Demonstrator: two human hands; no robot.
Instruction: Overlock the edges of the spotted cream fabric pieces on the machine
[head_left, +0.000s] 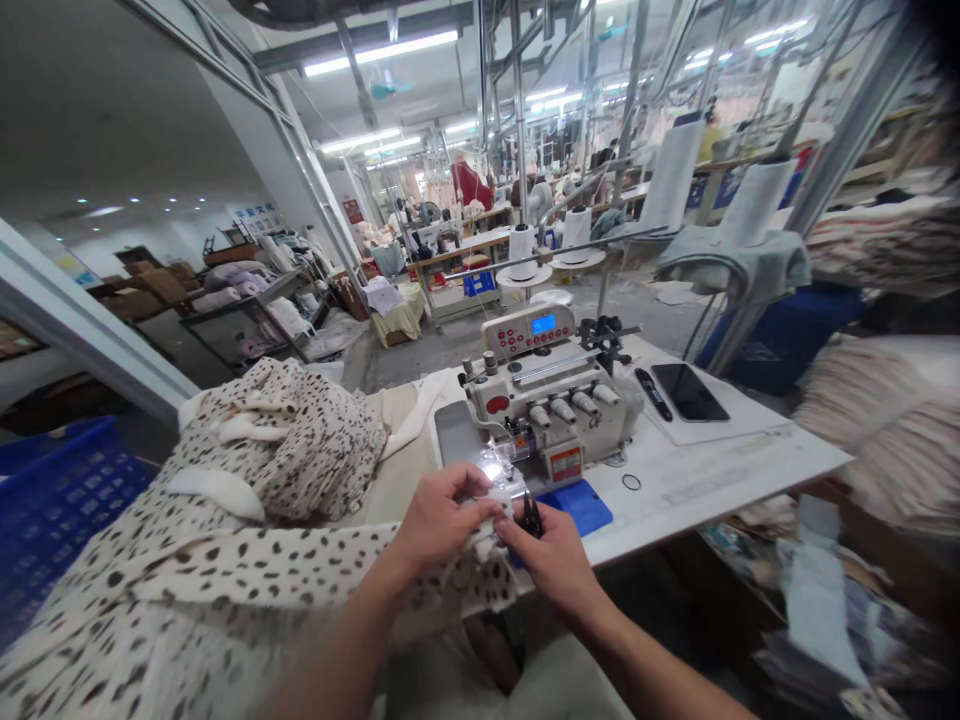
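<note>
Head view: I read left hand pinching spotted fabric, edge lifted within reach of snips; right hand grasping them; overlocker just ahead.

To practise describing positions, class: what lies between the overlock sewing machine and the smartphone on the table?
In the head view, a black handheld device lies between the overlock sewing machine and the smartphone on the white table.

Left hand pinching leopard-spotted fabric just before overlock machine; right hand gripping small black thread snips beside it; phone on white table, right of machine
</note>
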